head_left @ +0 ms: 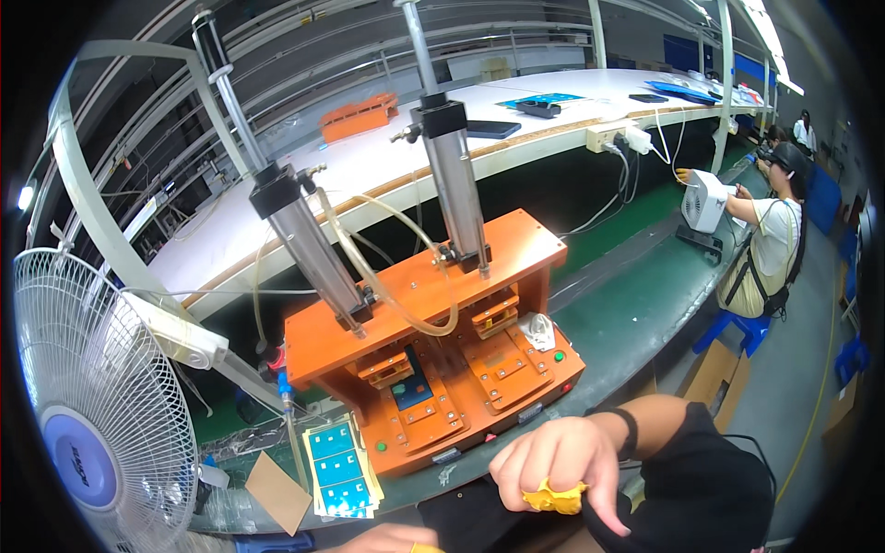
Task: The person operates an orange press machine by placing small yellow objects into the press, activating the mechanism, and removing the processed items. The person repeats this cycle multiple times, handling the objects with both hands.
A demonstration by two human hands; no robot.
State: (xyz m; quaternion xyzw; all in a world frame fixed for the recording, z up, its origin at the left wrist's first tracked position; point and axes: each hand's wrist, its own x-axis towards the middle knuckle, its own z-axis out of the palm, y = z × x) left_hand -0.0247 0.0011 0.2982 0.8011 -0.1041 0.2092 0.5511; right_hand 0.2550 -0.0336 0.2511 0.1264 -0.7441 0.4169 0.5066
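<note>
My right hand [556, 458] is over the bench's front edge, just in front of an orange press [424, 267]. Its fingers are curled around or covered at the tips by crumpled yellow material [556, 498]; I cannot tell whether it is worn or held. The thumb points down, apart from the fingers. Only part of my left hand [396, 538] shows at the lower edge, with a bit of yellow and its fingers mostly cut off. The press has two upright air cylinders. A dark blue piece [412, 387] lies in its left station; a white crumpled cloth [536, 332] rests at the right.
Left of the press lie blue-and-white printed sheets [339, 468] and a brown card [278, 492]. A large fan [101, 396] stands at far left. Behind runs a white shelf [590, 88] with an orange fixture [359, 117]. A co-worker [770, 230] sits at right by a small white fan [704, 202].
</note>
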